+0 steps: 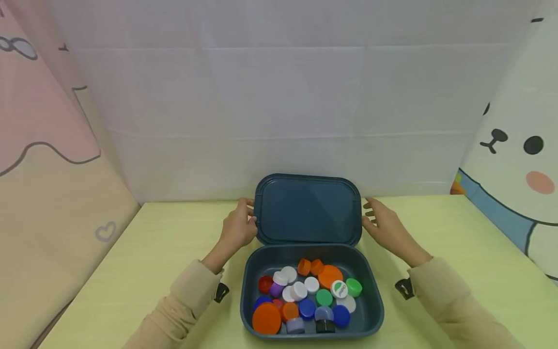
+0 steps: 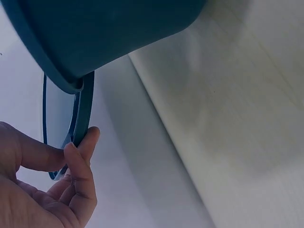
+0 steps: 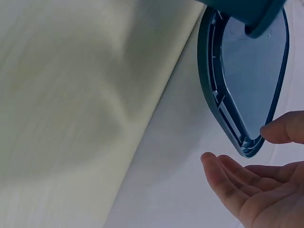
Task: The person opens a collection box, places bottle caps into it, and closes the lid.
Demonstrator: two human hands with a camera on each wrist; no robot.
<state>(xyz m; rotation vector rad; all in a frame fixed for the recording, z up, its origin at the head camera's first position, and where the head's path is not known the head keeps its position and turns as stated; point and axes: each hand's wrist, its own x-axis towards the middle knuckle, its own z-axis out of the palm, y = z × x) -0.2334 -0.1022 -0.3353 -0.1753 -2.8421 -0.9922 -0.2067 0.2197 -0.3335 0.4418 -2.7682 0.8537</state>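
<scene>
A dark blue plastic box (image 1: 246,291) sits on the table, holding bottle caps in orange, white, blue, green, red and purple. Behind its far rim the matching lid (image 1: 308,211) stands raised, its inner face toward me. At the lid's left edge, my left hand (image 1: 237,227) pinches the rim; the left wrist view shows thumb and fingers on opposite sides of it. My right hand (image 1: 385,228) is at the lid's right edge, fingers loosely extended. In the right wrist view its thumb (image 3: 285,129) meets the lid's corner, while the other fingers stay apart from it.
The pale yellow table (image 1: 436,228) extends to both sides of the box. A white cloth backdrop (image 1: 279,97) hangs behind the table's far edge. Printed cartoon cloths stand at the left (image 1: 48,218) and right (image 1: 514,194).
</scene>
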